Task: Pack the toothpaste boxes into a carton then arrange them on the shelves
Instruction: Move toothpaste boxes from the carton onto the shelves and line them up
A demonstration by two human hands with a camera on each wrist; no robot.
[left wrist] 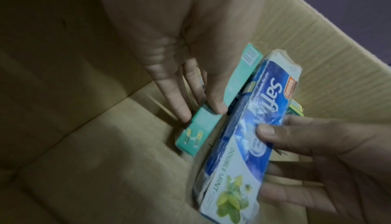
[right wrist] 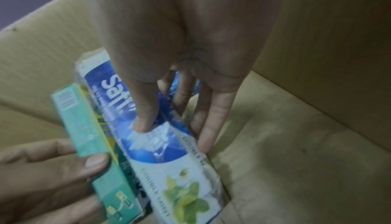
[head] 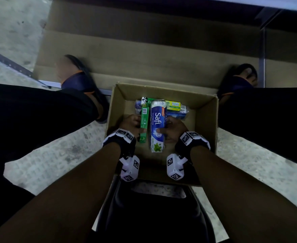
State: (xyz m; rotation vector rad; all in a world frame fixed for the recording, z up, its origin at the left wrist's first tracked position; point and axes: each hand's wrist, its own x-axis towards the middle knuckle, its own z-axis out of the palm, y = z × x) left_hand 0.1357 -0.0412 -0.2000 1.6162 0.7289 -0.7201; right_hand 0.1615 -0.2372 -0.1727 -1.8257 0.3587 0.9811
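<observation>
A: Forearms nearest the lens, each with a wrist-mounted camera block carrying black-and-white marker squares. Both reach down into the open carton (head: pixel 205 109) on the concrete floor (head: pixel 44 165).

B: Grip status?

A: Left hand (head: pixel 133 124) grasps the green toothpaste box (head: pixel 143 122), thumb on its top face, fingers along the outer side. Right hand (head: pixel 175 128) grasps the blue-and-white toothpaste box (head: pixel 157 126), thumb pressed on the top face, fingers down its right side. Both boxes sit side by side, touching, over the carton bottom.

B: Readable print?

A: Blue-and-white box: "Safi", a red "BAHARU" tag, "DOUBLE MINT" above green leaves. Green box: barcode at its far end. Behind them, a yellow box (head: pixel 175 104) reads "Double Action"; a box with a top-hatted figure (head: pixel 145 100) lies at far left, name mostly hidden.

B: Surroundings, obstructions?

A: Flattened cardboard sheet (head: pixel 144 50) beyond the carton. Sandalled feet (head: pixel 77 79) flank it, dark trousers either side. Carton walls close in on both hands; the far packs lie crosswise under the held boxes' far ends.
</observation>
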